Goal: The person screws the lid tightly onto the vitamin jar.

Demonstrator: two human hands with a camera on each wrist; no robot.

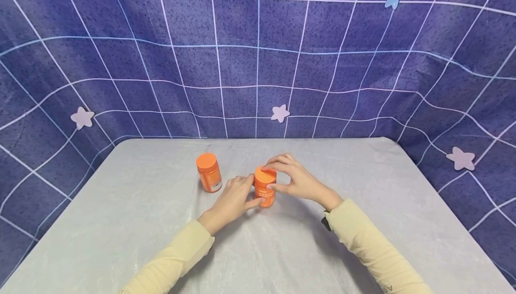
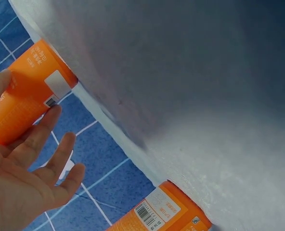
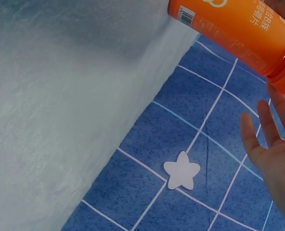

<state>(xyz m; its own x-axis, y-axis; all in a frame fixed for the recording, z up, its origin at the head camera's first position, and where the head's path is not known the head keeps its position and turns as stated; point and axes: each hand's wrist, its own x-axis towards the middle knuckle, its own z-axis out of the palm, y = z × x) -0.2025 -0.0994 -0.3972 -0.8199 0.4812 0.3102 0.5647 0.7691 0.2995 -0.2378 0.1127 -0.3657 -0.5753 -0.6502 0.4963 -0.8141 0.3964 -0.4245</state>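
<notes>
An orange supplement bottle (image 1: 264,195) with an orange lid (image 1: 264,176) stands upright on the table between both hands. My left hand (image 1: 233,199) grips its body from the left, thumb in front and forefinger behind; in the left wrist view its other fingers (image 2: 65,144) spread away from the bottle (image 2: 29,94). From the right, my right hand (image 1: 297,180) holds the lid between thumb and fingertips. White print and a barcode show on the body of the bottle (image 3: 234,29) in the right wrist view.
A second orange bottle (image 1: 209,176), lidded and upright, stands left of the hands, its barcode label (image 2: 149,214) facing the left wrist camera. The pale grey table (image 1: 133,227) ends at a blue grid-patterned cloth (image 1: 238,66) with star shapes at the back and sides.
</notes>
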